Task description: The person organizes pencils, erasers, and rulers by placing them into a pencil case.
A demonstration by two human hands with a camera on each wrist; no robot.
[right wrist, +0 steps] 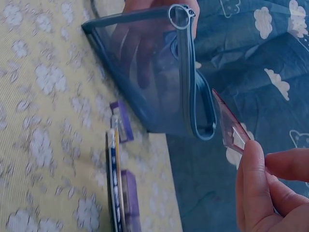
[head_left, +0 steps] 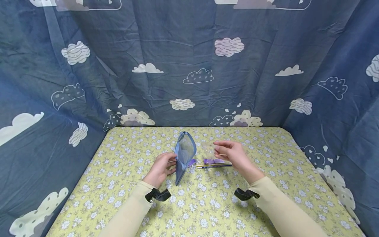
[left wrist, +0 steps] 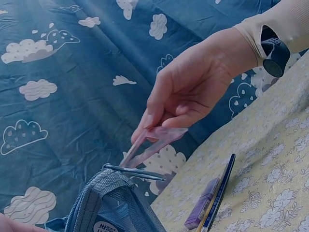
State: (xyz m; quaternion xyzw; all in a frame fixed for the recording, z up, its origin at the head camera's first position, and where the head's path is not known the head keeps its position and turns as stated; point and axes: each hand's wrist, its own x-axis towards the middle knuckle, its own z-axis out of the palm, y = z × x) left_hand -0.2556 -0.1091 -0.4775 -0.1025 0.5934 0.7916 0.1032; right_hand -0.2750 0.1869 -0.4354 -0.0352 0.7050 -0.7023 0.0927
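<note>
My left hand [head_left: 161, 168] grips a blue see-through zip pencil pouch [head_left: 185, 152] by its left side and holds it upright on the table. The pouch's zipped mouth gapes in the right wrist view, and fingers show through its mesh wall. A clear triangular set square [left wrist: 159, 140] with a pinkish edge is pinched between thumb and fingers of my right hand [head_left: 235, 156]. In the right wrist view the set square [right wrist: 231, 124] hangs just beside the pouch's mouth, its tip pointing towards the opening.
Two pencils [head_left: 214, 166], one dark blue and one yellow, lie side by side right of the pouch. A purple block [right wrist: 130, 198] lies along them, and a smaller purple piece [right wrist: 121, 122] sits by the pouch's base. A floral cloth [head_left: 118, 197] covers the table; a cloud-patterned curtain [head_left: 165, 89] hangs behind.
</note>
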